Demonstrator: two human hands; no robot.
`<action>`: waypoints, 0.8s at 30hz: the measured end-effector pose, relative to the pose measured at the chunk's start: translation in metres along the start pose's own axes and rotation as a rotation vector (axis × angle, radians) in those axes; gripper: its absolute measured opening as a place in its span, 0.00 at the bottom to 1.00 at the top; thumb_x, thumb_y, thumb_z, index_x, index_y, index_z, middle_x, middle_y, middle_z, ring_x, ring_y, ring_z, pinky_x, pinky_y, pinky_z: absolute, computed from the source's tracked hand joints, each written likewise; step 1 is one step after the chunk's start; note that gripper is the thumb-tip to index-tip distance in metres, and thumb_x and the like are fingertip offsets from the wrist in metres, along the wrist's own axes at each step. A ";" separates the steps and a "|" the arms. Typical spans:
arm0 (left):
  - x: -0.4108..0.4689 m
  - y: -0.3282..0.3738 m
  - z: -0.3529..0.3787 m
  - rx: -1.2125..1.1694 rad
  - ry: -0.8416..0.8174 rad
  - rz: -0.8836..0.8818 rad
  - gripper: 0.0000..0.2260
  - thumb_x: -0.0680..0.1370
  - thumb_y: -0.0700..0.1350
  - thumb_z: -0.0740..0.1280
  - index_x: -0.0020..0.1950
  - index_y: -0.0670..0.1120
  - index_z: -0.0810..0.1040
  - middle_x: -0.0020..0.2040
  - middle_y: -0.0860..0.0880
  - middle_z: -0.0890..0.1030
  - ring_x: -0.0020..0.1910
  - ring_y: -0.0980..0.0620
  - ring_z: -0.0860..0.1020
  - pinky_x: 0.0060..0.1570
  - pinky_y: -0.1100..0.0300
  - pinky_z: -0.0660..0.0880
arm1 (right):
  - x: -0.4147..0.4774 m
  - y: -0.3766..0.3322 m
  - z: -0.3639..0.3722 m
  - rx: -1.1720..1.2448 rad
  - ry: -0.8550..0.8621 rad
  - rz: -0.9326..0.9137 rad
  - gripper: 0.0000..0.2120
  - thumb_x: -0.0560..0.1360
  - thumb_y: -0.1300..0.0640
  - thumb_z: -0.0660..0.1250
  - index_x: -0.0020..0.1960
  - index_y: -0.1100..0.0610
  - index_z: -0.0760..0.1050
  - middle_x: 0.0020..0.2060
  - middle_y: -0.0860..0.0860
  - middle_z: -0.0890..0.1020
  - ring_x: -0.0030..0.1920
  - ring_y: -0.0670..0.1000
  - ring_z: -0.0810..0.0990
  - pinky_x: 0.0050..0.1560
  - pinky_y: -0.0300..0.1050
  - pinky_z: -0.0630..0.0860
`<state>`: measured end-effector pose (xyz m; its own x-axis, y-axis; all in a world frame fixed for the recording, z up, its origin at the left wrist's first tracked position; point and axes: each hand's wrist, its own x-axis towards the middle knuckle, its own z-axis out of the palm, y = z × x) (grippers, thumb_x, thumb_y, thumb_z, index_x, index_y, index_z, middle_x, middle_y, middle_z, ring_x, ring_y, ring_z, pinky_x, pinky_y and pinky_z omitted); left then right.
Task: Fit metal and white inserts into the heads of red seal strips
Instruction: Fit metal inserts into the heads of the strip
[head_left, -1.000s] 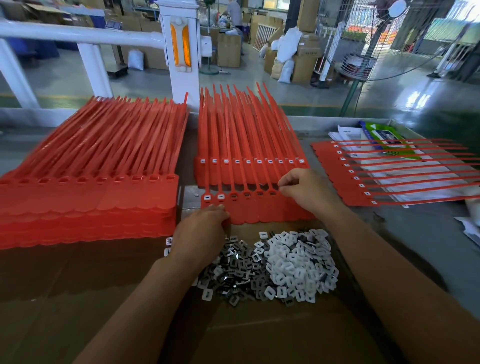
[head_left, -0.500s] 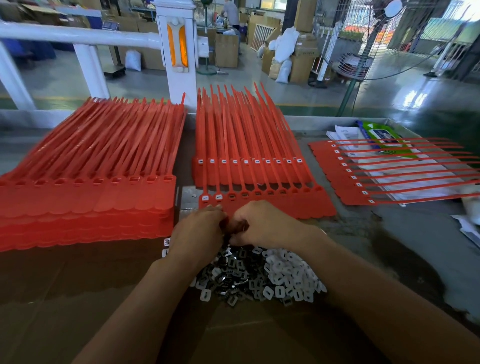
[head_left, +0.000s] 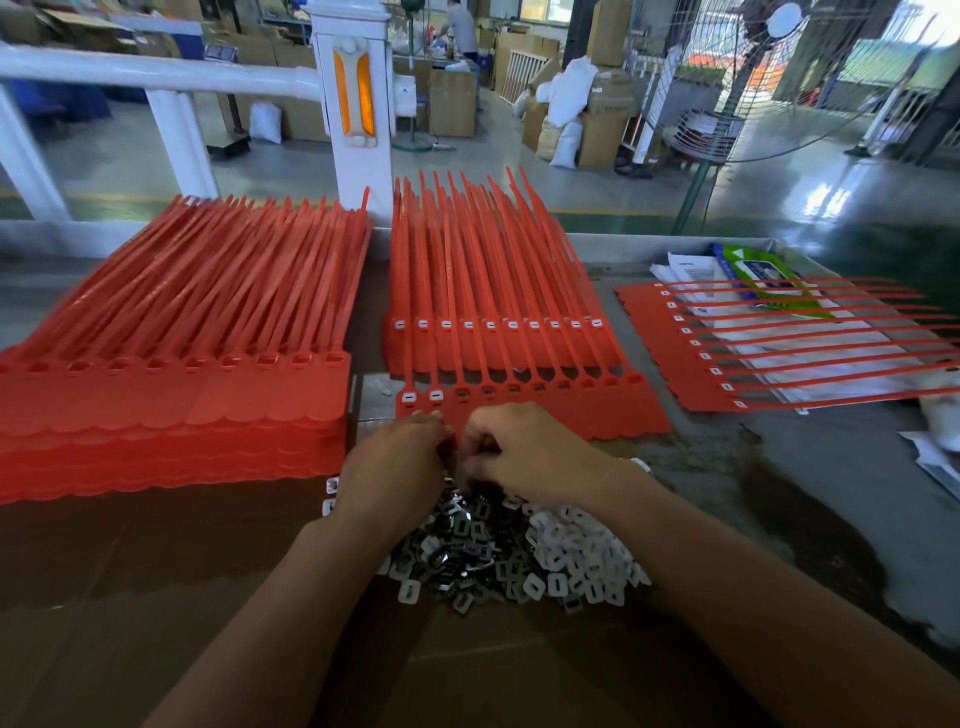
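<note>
Both hands meet at the far edge of the insert heap. The left hand (head_left: 396, 467) and the right hand (head_left: 535, 457) have their fingers curled inward, with the fingertips close together. The fingers hide whatever they pinch, so I cannot tell if either hand holds an insert. Below them on brown cardboard (head_left: 156, 613) lies the heap, with dark metal inserts (head_left: 462, 540) on the left and white inserts (head_left: 576, 556) on the right, the two sorts touching and partly mixed. Just beyond the knuckles lies the front sheet of red seal strips (head_left: 597, 410), heads toward the person. Its two leftmost heads show white inserts, and the others show dark open sockets. Behind it, a stack of filled red seal strips (head_left: 493, 348) shows a white insert in every head of its top row. A thick stack of unfilled red seal strips (head_left: 176, 400) sits to the left. On the right, a sideways sheet of filled strips (head_left: 670, 332) lies across papers (head_left: 685, 270) and a green packet (head_left: 763, 275) on the grey bench (head_left: 779, 493). A white post with an orange reflector (head_left: 353, 98) stands behind the bench.
</note>
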<state>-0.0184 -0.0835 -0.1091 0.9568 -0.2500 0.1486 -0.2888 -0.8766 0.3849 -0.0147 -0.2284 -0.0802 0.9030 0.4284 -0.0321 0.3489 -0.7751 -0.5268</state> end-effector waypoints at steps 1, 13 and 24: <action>0.000 0.000 0.000 0.000 0.005 0.003 0.17 0.77 0.38 0.58 0.62 0.51 0.76 0.67 0.52 0.72 0.65 0.51 0.71 0.58 0.57 0.69 | -0.001 0.001 -0.003 0.044 0.027 0.012 0.04 0.74 0.60 0.66 0.42 0.53 0.73 0.40 0.45 0.77 0.41 0.44 0.75 0.38 0.30 0.69; 0.003 -0.002 0.003 -0.013 -0.002 -0.021 0.19 0.77 0.37 0.57 0.66 0.50 0.74 0.69 0.53 0.70 0.68 0.52 0.68 0.64 0.56 0.66 | -0.006 0.052 -0.045 0.250 0.355 0.276 0.12 0.68 0.64 0.72 0.39 0.48 0.74 0.37 0.46 0.79 0.37 0.44 0.77 0.38 0.38 0.71; 0.003 -0.002 0.002 -0.026 -0.002 -0.023 0.20 0.77 0.36 0.57 0.66 0.50 0.73 0.70 0.54 0.68 0.69 0.54 0.66 0.65 0.58 0.65 | 0.004 0.095 -0.057 0.333 0.581 0.409 0.04 0.71 0.62 0.70 0.45 0.55 0.81 0.36 0.47 0.80 0.36 0.41 0.76 0.37 0.33 0.71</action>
<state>-0.0152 -0.0835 -0.1107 0.9632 -0.2308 0.1379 -0.2677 -0.8711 0.4118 0.0361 -0.3268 -0.0820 0.9620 -0.2440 0.1223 -0.0505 -0.5995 -0.7988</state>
